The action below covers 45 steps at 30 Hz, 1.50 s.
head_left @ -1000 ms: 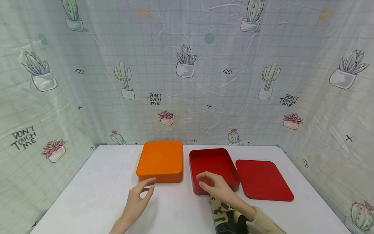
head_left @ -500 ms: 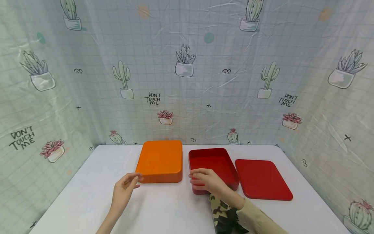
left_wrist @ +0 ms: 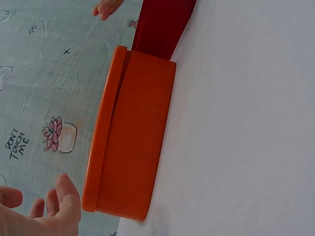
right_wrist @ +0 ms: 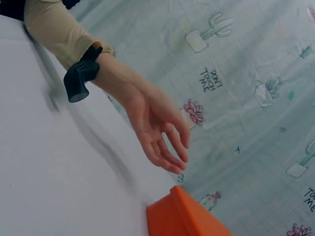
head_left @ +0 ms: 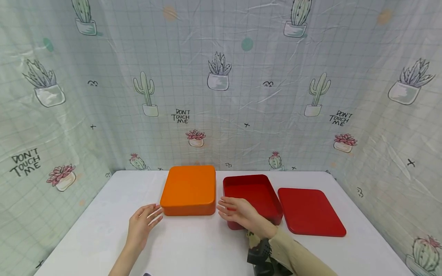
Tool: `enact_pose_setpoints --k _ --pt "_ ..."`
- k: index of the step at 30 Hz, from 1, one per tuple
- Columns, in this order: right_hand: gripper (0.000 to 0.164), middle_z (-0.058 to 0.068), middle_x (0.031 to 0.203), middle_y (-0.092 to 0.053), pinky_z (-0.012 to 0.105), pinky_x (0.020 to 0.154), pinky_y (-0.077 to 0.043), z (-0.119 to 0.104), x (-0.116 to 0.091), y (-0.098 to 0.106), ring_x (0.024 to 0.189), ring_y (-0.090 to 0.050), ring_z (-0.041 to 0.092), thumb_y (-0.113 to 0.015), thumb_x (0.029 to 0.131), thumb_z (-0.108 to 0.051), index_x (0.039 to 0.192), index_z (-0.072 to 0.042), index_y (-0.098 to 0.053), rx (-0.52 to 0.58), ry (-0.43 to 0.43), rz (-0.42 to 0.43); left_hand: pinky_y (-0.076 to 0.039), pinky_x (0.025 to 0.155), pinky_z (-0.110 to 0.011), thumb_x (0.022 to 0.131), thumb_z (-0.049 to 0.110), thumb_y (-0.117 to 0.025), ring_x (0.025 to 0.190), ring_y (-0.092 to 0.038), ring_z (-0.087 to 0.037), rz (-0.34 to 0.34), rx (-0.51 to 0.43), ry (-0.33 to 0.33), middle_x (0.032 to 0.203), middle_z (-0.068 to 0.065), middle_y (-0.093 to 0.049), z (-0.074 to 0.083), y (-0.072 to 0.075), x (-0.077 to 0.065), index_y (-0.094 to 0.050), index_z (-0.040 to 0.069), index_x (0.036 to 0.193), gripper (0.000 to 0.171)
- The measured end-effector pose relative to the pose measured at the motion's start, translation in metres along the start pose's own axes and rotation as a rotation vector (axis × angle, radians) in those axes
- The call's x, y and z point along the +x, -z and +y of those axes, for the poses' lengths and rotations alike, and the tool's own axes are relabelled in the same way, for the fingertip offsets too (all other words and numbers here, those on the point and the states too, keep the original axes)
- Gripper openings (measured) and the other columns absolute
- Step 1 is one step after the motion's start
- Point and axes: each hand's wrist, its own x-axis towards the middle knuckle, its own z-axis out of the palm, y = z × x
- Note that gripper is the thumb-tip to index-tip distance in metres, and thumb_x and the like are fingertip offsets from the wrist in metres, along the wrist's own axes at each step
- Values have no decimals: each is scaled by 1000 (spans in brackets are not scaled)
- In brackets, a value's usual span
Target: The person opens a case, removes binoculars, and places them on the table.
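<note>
A lidded orange box [head_left: 189, 189] stands on the white table, with the lid's seam visible along its side in the left wrist view. At its near left corner is my left hand [head_left: 142, 224], fingers loosely spread and holding nothing. An uncovered red box [head_left: 257, 191] stands to the right, and nothing shows in the visible part of its inside. My right hand [head_left: 241, 212] hovers over its near left side, fingers relaxed, and hides part of the front wall. From the right wrist, the left hand [right_wrist: 160, 123] shows beyond the orange box [right_wrist: 182, 216].
A flat red lid [head_left: 310, 211] lies right of the red box. Below my right forearm is a camouflage-patterned item [head_left: 253, 239] with a black device [head_left: 260, 253]. A cactus-printed curtain [head_left: 221, 107] surrounds the table [head_left: 193, 245] at the back and sides.
My left hand has drawn left, away from the orange box's front, and its fingers have loosened. The right hand has shifted left and its fingers have spread. Boxes and lid stay put.
</note>
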Motion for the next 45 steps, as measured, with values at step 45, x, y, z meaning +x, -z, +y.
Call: enact_pose_setpoints --k 45 --pt "46 28 135 -25 46 100 -37 12 39 -23 118 -34 40 -40 93 -8 134 8 -26 -45 60 145 -50 75 -20 94 16 -38 80 -55 -9 -32 16 208 88 6 -50 -2 5 41 -36 6 125 33"
